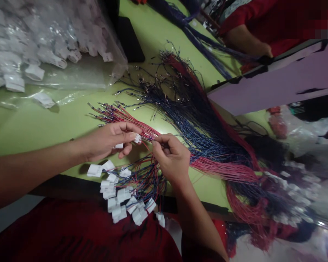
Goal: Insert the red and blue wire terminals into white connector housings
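My left hand (112, 140) pinches a small white connector housing (137, 138) between thumb and fingers. Another white piece shows under its palm. Close to the housing, my right hand (171, 153) is closed on a thin wire with a metal terminal (147, 138) at its end, pointed at the housing. Whether the terminal is inside the housing I cannot tell. Behind my hands lies a bundle of red wires (125, 116) with bare terminals. Below them, several wired white connectors (123, 194) hang over the table's near edge.
A large heap of blue wires (191, 120) spreads across the green table (79, 120). At the upper left, a clear plastic bag (79, 76) holds many white housings. A purple panel (276, 80) stands at the right. Across the table sits a person in a red top (278, 25).
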Action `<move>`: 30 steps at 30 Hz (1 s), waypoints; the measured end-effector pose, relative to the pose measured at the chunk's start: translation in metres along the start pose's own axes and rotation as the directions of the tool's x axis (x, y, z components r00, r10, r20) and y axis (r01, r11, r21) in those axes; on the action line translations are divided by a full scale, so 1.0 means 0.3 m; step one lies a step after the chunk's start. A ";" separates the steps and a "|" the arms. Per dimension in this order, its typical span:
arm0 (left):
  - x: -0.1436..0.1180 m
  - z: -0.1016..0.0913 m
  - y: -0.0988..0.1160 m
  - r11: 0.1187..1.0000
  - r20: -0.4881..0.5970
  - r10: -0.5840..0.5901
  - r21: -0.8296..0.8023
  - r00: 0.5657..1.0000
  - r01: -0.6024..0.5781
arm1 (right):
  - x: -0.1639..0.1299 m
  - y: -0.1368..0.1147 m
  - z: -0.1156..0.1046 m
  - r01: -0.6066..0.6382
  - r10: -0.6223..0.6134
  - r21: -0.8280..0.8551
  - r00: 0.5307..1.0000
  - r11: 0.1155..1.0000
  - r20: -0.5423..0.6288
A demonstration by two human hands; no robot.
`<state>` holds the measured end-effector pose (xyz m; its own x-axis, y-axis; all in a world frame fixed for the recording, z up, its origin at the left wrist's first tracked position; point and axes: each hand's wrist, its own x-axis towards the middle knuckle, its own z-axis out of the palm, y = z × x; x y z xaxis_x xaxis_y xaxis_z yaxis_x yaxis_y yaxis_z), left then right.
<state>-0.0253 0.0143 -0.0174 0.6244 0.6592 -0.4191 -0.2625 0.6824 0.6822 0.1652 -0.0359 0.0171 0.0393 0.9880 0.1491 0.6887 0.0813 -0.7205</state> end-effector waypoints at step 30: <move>-0.005 0.053 -0.002 0.957 -0.091 -0.029 0.284 0.995 0.054 | 0.014 -0.020 0.039 -0.276 0.230 0.195 0.946 0.941 0.228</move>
<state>-0.0144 0.0080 -0.0077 0.5619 0.6653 -0.4916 -0.0084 0.5988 0.8009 0.1526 -0.0307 0.0142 0.0303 0.9833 -0.1794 0.4957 -0.1706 -0.8515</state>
